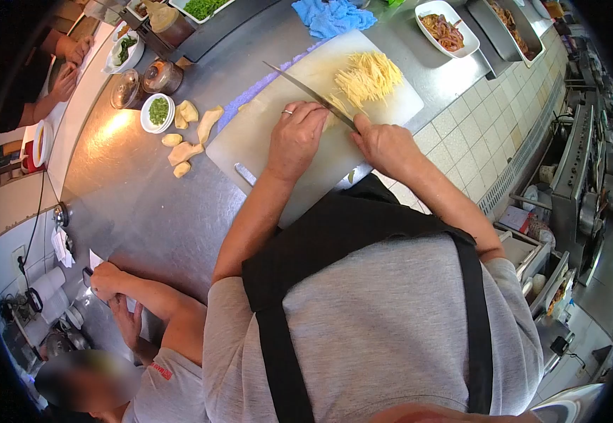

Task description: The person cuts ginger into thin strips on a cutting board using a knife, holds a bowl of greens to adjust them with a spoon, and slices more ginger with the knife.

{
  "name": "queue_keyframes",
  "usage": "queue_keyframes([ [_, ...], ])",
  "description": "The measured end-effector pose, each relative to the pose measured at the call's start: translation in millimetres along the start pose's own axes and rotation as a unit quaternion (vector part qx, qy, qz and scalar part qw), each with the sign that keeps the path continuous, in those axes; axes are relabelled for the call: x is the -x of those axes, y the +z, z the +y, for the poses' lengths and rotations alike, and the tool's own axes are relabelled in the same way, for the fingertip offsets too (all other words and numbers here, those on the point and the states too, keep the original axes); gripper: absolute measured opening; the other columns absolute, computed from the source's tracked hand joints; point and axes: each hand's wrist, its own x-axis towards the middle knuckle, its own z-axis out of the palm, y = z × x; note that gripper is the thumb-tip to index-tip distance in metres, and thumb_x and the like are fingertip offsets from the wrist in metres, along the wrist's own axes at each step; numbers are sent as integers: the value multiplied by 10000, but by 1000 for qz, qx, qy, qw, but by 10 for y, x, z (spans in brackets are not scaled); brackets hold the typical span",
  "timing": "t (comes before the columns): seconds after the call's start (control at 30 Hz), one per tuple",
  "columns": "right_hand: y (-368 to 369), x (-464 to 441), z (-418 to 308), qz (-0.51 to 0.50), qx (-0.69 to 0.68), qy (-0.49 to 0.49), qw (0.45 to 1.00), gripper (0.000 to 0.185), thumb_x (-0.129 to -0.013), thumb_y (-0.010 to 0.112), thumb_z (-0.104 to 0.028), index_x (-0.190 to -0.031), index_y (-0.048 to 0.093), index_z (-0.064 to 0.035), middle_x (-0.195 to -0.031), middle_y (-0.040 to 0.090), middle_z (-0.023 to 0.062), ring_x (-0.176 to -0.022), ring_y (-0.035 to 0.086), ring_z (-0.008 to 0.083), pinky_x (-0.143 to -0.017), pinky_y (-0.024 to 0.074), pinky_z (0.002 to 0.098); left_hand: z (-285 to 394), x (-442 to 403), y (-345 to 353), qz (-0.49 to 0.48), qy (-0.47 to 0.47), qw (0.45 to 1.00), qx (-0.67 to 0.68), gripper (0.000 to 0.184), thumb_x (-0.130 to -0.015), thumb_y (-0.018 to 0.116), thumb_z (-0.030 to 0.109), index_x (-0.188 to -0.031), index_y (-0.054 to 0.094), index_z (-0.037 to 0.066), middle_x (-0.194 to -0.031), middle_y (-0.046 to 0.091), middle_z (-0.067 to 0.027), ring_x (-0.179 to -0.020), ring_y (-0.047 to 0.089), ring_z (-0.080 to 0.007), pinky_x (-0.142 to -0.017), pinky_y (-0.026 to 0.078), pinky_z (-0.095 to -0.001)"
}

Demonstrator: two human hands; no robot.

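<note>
My right hand (pixel 387 149) is closed round the handle of a long kitchen knife (pixel 305 89), whose blade points up and left over the white cutting board (pixel 250 141). Curled fingertips of my left hand (pixel 297 137) press on pale yellow slices (pixel 330 121) beside the blade; these look like peeled ginger and are mostly hidden. A heap of thin pale yellow shreds (pixel 368 79) lies at the board's far right. Several uncut peeled chunks (pixel 184 153) rest on the steel counter to the left of the board.
A small white bowl of chopped greens (pixel 157 114) and jars (pixel 162 76) stand left. A blue cloth (pixel 331 15) and a white dish of sliced food (pixel 449 29) lie beyond the board. Another person's hands (pixel 119 296) work at lower left; more hands (pixel 70 67) show at upper left.
</note>
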Motion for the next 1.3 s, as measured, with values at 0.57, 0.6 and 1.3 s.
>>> queue_keyframes([
  [0.57, -182, 131, -73, -44, -11, 28, 999, 234, -934, 517, -272, -959, 431, -56, -655, 635, 184, -630, 640, 393, -552, 499, 510, 10, -9, -9, -1, -17, 1000, 10, 81, -791, 676, 49, -870, 674, 30, -929, 665, -78, -904, 622, -267, -818, 491, -365],
  [0.6, -27, 81, -42, -29, -16, 29, 999, 233, -934, 517, -273, -963, 433, -57, -654, 635, 185, -631, 640, 394, -554, 499, 512, 13, -4, -12, -2, -16, 1000, 8, 78, -792, 675, 48, -868, 674, 28, -932, 666, -78, -902, 623, -268, -819, 491, -365],
  [1.3, -176, 171, -83, -12, 9, -2, 1000, 208, -921, 532, -234, -949, 447, -46, -612, 622, 169, -589, 637, 379, -511, 499, 489, 40, 82, -6, -11, 25, 999, -36, 131, -785, 659, 26, -914, 681, 17, -968, 660, -88, -900, 624, -256, -791, 510, -349],
])
